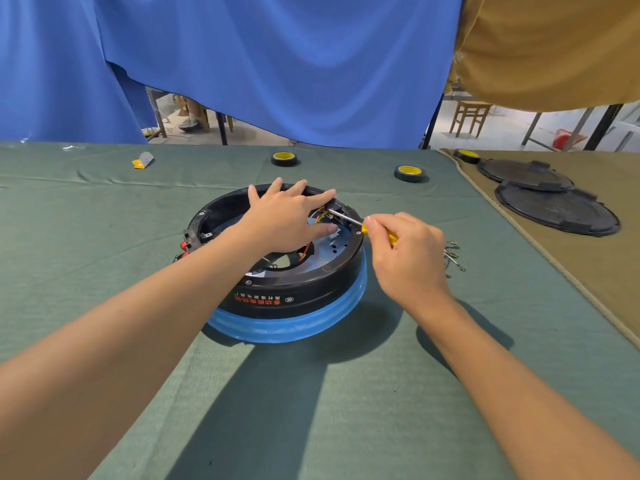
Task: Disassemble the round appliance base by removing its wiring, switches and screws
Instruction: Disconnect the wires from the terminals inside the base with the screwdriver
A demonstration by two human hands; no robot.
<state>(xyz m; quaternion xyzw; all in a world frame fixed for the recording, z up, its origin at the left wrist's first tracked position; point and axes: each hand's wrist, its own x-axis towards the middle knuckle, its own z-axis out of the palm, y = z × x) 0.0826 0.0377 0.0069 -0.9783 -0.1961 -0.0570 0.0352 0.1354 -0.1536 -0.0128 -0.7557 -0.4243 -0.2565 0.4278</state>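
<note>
Surface (104,209): round base (298,289) sits mid-way, nearer far edge. Looks rigid, fairly light; best steadied by rim. L hand (287,220) spread flat on far rim. R hand (408,258) curled round screwdriver (346,219), tip at wiring (320,216) inside right rim; wires prob. fragile.

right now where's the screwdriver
Head view, right of centre: the screwdriver is held in the right hand, its tip poking into the far right side of the round base, beside the left hand.
</note>
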